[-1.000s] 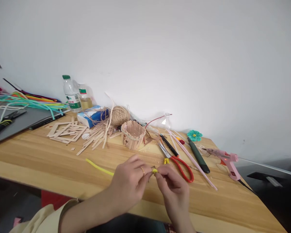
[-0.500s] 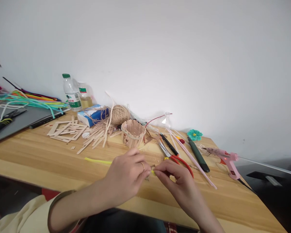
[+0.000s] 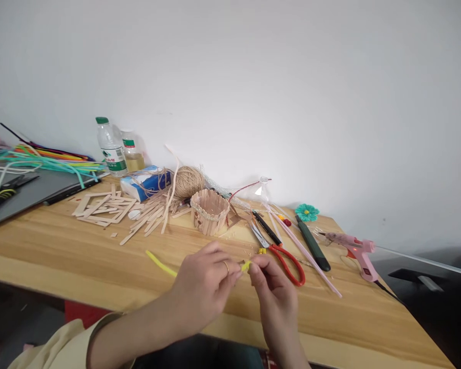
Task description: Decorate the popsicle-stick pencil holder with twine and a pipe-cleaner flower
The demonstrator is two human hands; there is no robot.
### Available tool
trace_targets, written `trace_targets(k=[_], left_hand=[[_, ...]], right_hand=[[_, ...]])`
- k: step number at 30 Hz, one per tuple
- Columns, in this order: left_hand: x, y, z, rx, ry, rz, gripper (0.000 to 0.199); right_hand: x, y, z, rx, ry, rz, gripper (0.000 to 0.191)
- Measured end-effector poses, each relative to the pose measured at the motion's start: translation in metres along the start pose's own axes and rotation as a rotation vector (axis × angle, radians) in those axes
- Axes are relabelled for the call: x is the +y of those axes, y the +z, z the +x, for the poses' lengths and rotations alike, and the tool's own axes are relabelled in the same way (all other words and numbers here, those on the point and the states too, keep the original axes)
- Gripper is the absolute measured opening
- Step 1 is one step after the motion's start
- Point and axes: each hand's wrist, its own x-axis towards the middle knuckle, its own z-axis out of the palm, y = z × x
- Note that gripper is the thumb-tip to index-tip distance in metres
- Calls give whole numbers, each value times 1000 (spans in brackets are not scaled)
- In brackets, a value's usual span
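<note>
Between my two hands runs a yellow pipe cleaner (image 3: pixel 159 262); its loose end sticks out to the left of my left hand. My left hand (image 3: pixel 205 279), with a ring on one finger, is closed in a pinch on it. Thumb and fingertips of my right hand (image 3: pixel 274 289) pinch its short end, where a small yellow tuft shows between the hands. The part inside my left palm is hidden. Just beyond my right hand lie red-handled scissors (image 3: pixel 288 264). A small basket of wooden sticks (image 3: pixel 210 215) stands beyond my left hand.
A pink glue gun (image 3: pixel 359 251) lies at the right edge, beside a green cutter (image 3: pixel 313 243). Loose wooden sticks (image 3: pixel 148 218), a twine ball (image 3: pixel 189 182) and a bottle (image 3: pixel 111 151) stand at the back left. A teal flower (image 3: pixel 307 212) lies near the wall.
My right hand has turned more upright and its fingers have curled in. The yellow pipe cleaner's loose end has shifted right and slants more. The view has shifted slightly.
</note>
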Motion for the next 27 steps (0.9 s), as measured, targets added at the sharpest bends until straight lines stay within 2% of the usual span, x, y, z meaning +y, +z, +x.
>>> trace_targets(k=[3, 6, 12, 14, 16, 19, 21, 23, 27], left_hand=[[0, -6, 1, -63, -82, -25, 26], [0, -13, 3, -123, -116, 1, 25], [1, -21, 11, -187, -36, 149, 29], [0, -22, 12, -200, 4, 174, 30], [1, -19, 12, -191, 18, 161, 30], [4, -8, 8, -120, 16, 66, 29], [6, 1, 5, -76, 19, 5, 30], [6, 6, 4, -78, -1, -22, 31], [3, 1, 4, -157, -121, -71, 28]], right_hand=[[3, -5, 2, -17, 50, 7, 27], [-2, -17, 7, -66, 33, -58, 22], [-23, -29, 20, -377, -73, -259, 15], [-27, -27, 21, -426, -86, -309, 17], [-25, -22, 18, -359, -95, -290, 20], [-14, -9, 7, -106, -90, -117, 20], [-4, -1, 0, 44, -20, 43, 20], [5, 3, -4, 87, 89, 167, 22], [13, -4, -1, 61, 238, 265, 30]])
